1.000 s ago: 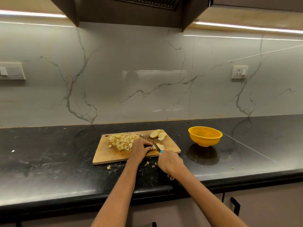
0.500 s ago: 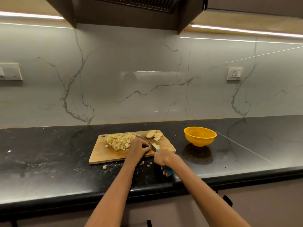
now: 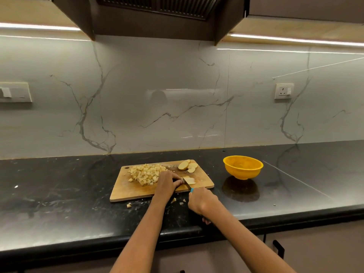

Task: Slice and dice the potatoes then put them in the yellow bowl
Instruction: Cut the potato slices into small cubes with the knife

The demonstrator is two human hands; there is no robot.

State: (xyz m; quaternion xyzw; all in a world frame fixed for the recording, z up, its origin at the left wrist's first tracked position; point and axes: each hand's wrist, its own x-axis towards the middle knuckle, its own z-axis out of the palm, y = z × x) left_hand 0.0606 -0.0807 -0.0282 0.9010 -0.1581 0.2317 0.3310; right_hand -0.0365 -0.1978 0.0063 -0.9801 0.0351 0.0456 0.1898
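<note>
Left hand [image 3: 167, 182] pins a potato slice [image 3: 190, 180] near the cutting board's [image 3: 126, 192] front edge; right hand [image 3: 201, 200] grips the knife [image 3: 187, 184]. Cut potato is probably firm and slippery, best held curl-fingered.

Left hand [image 3: 167, 182] curled — right hand [image 3: 201, 200] gripping.

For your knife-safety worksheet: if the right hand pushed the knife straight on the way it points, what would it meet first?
Probably the left hand fingers beside the potato slice under the blade; depth is unclear. The right hand points the knife up-left across the cutting board.
</note>
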